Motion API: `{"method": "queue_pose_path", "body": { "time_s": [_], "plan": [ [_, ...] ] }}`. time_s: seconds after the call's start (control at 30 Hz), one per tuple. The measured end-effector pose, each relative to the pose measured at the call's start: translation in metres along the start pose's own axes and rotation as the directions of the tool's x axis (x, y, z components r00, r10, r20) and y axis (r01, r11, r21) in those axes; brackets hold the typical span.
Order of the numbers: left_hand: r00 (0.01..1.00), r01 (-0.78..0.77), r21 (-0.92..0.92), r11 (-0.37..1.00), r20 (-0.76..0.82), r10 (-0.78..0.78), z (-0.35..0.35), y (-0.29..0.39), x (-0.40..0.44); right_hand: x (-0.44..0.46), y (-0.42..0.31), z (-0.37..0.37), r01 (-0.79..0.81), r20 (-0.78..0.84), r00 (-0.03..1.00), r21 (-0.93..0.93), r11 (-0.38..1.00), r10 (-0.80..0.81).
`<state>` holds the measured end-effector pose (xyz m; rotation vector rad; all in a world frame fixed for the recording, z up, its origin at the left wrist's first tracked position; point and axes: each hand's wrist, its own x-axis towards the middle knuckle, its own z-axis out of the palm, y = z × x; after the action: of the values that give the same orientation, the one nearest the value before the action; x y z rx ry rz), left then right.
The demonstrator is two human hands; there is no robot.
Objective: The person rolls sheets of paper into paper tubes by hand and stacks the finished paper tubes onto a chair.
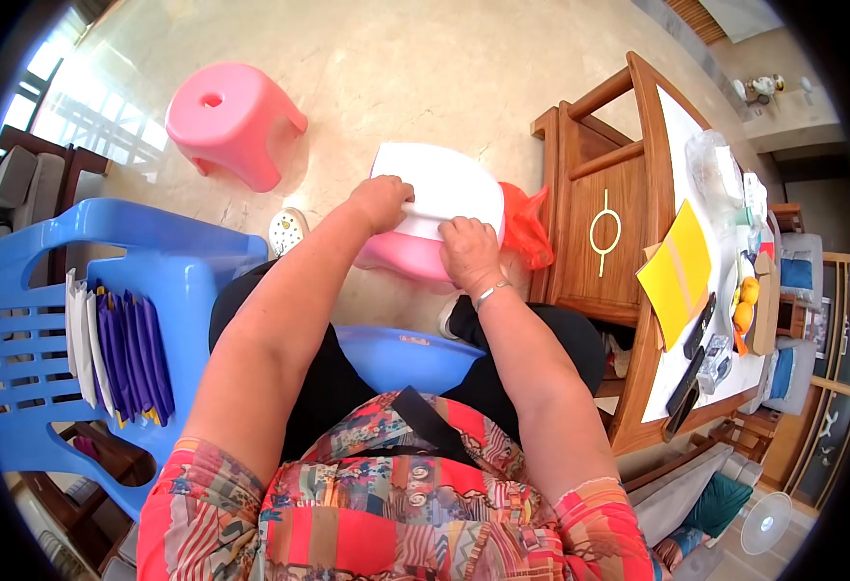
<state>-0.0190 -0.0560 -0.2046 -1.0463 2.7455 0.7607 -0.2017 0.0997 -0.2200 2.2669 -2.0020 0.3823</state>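
Note:
A white sheet point(441, 177), paper or cloth I cannot tell, lies over a pink stool point(404, 254) in front of my knees. Its near edge looks folded over into a strip. My left hand point(383, 202) is closed on that strip at the left, thumb and fingers pressed together. Farther right and closer to me, my right hand point(470, 253) grips the near edge with bent fingers; a bracelet circles that wrist. Directly right of the sheet sits a red plastic bag point(527, 228).
Another pink stool point(222, 121) stands on the floor ahead left. To my left, a blue plastic chair point(168, 281) bears folded white and purple pieces point(135, 353). At right, a wooden table point(599, 223) carries a yellow envelope point(679, 271), oranges point(745, 305) and other items.

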Motion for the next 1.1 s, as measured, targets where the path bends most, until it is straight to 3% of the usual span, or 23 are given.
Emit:
{"method": "queue_pose_path", "body": {
  "time_s": [0.23,0.33,0.4,0.5,0.6,0.7,0.83,0.93,1.03,1.1],
  "plan": [
    [0.998,-0.048,0.078,0.996,-0.047,0.052,0.008,0.000,-0.001,0.005,-0.003,-0.004,-0.004,-0.057,0.998,0.073,0.997,0.009],
    [0.999,-0.038,0.075,0.996,-0.002,0.039,0.001,0.004,-0.004,0.008,0.004,-0.002,0.034,-0.187,0.982,0.139,0.990,-0.007],
    [0.997,-0.019,0.078,0.997,0.077,0.014,-0.009,0.007,-0.006,0.007,0.005,0.001,-0.032,-0.153,0.986,0.227,0.973,0.068],
    [0.984,0.110,-0.060,0.992,0.145,-0.100,-0.022,0.000,-0.002,0.012,0.011,0.001,-0.122,-0.059,0.987,0.308,0.943,0.147],
    [0.966,0.249,-0.153,0.956,0.118,-0.232,-0.033,-0.023,0.003,0.018,0.015,0.001,-0.191,-0.021,0.977,0.363,0.912,0.212],
    [0.945,0.326,-0.111,0.939,0.075,-0.319,-0.038,-0.047,-0.003,0.018,0.020,0.004,-0.231,-0.012,0.966,0.408,0.883,0.258],
    [0.895,0.434,-0.139,0.890,0.178,-0.409,-0.040,-0.068,-0.005,0.024,0.027,0.002,-0.335,0.105,0.941,0.426,0.840,0.322],
    [0.930,0.368,-0.215,0.905,0.113,-0.351,-0.044,-0.061,-0.011,0.028,0.032,-0.002,-0.348,0.166,0.938,0.444,0.826,0.306],
    [0.938,0.336,-0.325,0.884,0.201,-0.282,-0.050,-0.049,-0.012,0.030,0.035,-0.007,-0.372,0.215,0.928,0.462,0.805,0.305],
    [0.935,0.329,-0.282,0.901,0.232,-0.269,-0.050,-0.046,-0.010,0.031,0.036,-0.009,-0.392,0.251,0.918,0.452,0.801,0.308]
  ]
}}
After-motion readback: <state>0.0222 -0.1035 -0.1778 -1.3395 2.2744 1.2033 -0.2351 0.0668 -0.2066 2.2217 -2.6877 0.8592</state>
